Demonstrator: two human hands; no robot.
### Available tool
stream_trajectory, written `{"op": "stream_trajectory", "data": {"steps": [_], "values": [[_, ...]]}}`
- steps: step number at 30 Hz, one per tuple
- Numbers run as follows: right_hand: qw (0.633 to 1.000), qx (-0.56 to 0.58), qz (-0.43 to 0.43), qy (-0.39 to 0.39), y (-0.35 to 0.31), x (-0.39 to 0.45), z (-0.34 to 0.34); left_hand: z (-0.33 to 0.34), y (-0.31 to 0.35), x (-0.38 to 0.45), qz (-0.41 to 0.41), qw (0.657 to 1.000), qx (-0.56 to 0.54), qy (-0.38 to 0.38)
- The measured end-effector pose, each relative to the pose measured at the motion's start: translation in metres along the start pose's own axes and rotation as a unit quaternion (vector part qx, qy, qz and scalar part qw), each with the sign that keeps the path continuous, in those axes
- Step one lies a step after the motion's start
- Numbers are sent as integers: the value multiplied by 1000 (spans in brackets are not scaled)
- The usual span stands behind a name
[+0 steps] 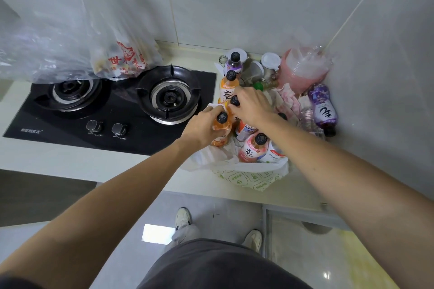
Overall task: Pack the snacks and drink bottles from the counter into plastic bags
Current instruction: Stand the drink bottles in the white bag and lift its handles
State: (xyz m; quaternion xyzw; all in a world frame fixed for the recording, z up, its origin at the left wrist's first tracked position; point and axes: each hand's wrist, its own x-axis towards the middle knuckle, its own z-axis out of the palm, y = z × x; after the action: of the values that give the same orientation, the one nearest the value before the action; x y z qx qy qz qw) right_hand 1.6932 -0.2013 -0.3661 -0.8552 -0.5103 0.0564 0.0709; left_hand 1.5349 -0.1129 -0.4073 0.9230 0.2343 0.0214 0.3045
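while both hands work over the white plastic bag at the counter's front right, the loading of bottles looks to be the step in hand: the left hand has its fingers curled round an orange bottle just below the black cap, holding it at the bag's left lip, and the right hand reaches over a second black-capped bottle, fingertips bent at its cap, though whether it truly grips or only touches i cannot tell; a pink bottle already stands inside the bag, a taller orange bottle and a purple-labelled one wait behind on the counter, and another purple bottle lies on its side by the right wall; next, i judge, the gripped bottle wants lowering upright beside the pink one, with the bag mouth kept open; room is tight here, with the gas hob just left of the bag, the wall corner hemming the right, jars and a pink bag of cups crowding the back, and the bag's printed front hanging at the counter edge, so any shove forward could tip it; a clear bag of snacks sits beyond the burners, well apart
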Motion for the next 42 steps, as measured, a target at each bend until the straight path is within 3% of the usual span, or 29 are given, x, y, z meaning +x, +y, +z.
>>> {"op": "stream_trajectory", "data": {"steps": [10, 18, 28, 42], "values": [[995, 76, -22, -58, 16, -3, 3, -7, -6, 6, -30, 999, -13, -9], [988, -52, -6, -145, 39, -15, 0, -5, 7, 26, -74, 995, -14, -61], [990, -65, -2, -129, 46, -27, 2, -6, -1, 35, -74, 993, -30, -92], [988, -74, 26, -135, 33, -20, 2, -2, -4, 31, -69, 995, -19, -75]]}}
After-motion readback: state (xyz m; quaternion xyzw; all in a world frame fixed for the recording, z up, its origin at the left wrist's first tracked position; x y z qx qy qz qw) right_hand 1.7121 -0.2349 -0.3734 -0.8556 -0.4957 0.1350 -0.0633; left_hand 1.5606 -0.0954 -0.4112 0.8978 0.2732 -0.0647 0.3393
